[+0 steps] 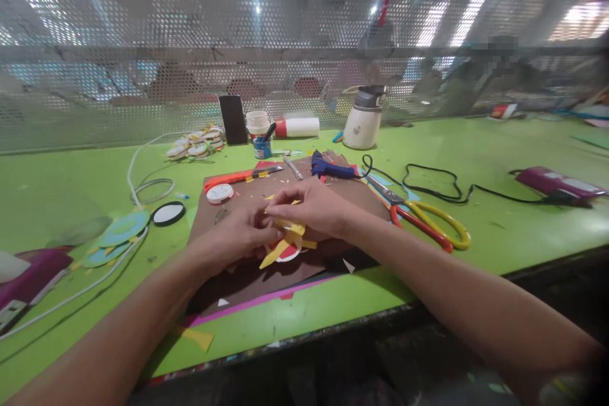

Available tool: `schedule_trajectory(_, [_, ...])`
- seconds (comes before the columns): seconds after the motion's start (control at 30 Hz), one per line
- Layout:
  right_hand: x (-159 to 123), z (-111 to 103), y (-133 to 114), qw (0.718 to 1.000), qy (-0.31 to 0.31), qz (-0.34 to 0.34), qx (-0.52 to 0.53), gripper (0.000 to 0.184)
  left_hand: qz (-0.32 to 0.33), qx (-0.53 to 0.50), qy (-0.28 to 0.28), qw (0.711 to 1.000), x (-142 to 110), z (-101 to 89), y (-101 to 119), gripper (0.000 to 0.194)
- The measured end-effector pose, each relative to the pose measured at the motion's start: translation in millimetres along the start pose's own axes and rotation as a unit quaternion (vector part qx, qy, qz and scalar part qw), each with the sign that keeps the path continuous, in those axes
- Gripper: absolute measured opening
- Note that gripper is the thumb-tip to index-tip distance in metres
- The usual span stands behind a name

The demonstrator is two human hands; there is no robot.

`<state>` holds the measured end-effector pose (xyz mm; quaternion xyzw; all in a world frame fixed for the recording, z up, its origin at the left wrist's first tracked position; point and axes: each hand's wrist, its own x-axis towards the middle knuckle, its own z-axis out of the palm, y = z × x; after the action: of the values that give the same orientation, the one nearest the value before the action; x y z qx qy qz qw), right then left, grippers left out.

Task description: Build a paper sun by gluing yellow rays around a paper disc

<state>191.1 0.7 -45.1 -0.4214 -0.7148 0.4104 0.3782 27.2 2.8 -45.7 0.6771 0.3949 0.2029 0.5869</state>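
You have both hands close together over the middle of the brown sheet (247, 282). Your left hand (252, 226) is pinching the yellow paper piece (276, 252), and your right hand (309, 206) is pinching it too, from the right and far side. Your fingers hide some of it.

The longest part you can see slants. Its pointy tip aims near and left, and the other end goes far and right, up to your fingers. A short yellow bit (310, 245) sticks out to the right.

Just under the yellow paper is a round red and white piece (290, 252). Its white rim peeks out on the near side.

The brown sheet lies on the green counter (333, 323). Between the sheet and the counter's near edge there is just a thin band of green. A yellow scrap (198, 337) lies there on the left. Far and right of your hands is the blue glue gun (335, 169). Big scissors (419, 219) with red and yellow handles lie to the right, near your arm. Past them, the green top is wide.

The yellow paper looks bright and flat, with straight cut sides and a sharp tip.
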Motion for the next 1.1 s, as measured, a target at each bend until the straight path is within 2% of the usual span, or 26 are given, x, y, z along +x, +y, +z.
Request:
schedule_trajectory(0.1, [1.0,-3.1,-0.6,0.995,0.046,0.031,0.082,0.008,0.010,-0.004,-0.005,1.000,2.1,-4.3,-6.9,0.044])
schedule_trajectory(0.17, [1.8,-6.3,0.3,0.990,0.075,0.031,0.116,0.009,0.002,-0.008,0.016,1.000,3.5,-6.9,-10.9,0.048])
schedule_trajectory(0.23, [2.4,-11.1,0.9,0.990,0.091,0.019,0.107,0.009,-0.014,-0.022,0.046,0.999,4.1,-8.7,-12.7,0.047])
schedule_trajectory(0.33, [1.4,-19.3,-1.5,0.995,0.103,-0.018,0.002,0.011,-0.031,-0.050,0.072,0.996,3.7,-10.1,-12.0,0.038])
schedule_trajectory(0.47, [-4.5,-22.8,-10.9,0.972,0.134,-0.086,-0.170,0.015,-0.030,-0.061,0.100,0.993,4.1,-11.9,-10.9,0.031])
schedule_trajectory(0.63, [-11.4,-10.9,-13.5,0.965,0.077,-0.101,-0.232,0.032,-0.027,-0.033,0.123,0.992,6.6,-11.5,-13.7,0.025])
schedule_trajectory(0.77, [-11.0,-3.5,-5.6,0.961,0.048,-0.097,-0.253,0.028,-0.038,-0.012,0.111,0.993,6.6,-7.3,-11.6,0.023])
schedule_trajectory(0.9, [-10.0,-2.1,-5.8,0.955,0.027,-0.106,-0.276,0.026,-0.042,0.019,0.129,0.991,6.0,-2.5,-5.2,0.022])
schedule_trajectory(1.03, [-11.5,-0.6,-10.6,0.946,0.015,-0.090,-0.310,0.026,-0.048,-0.014,0.129,0.990,6.3,-0.6,-4.5,0.023])
schedule_trajectory(1.1, [-13.0,0.0,-12.4,0.949,0.033,-0.096,-0.299,0.021,-0.051,-0.031,0.128,0.990,6.8,-1.0,-6.7,0.023])
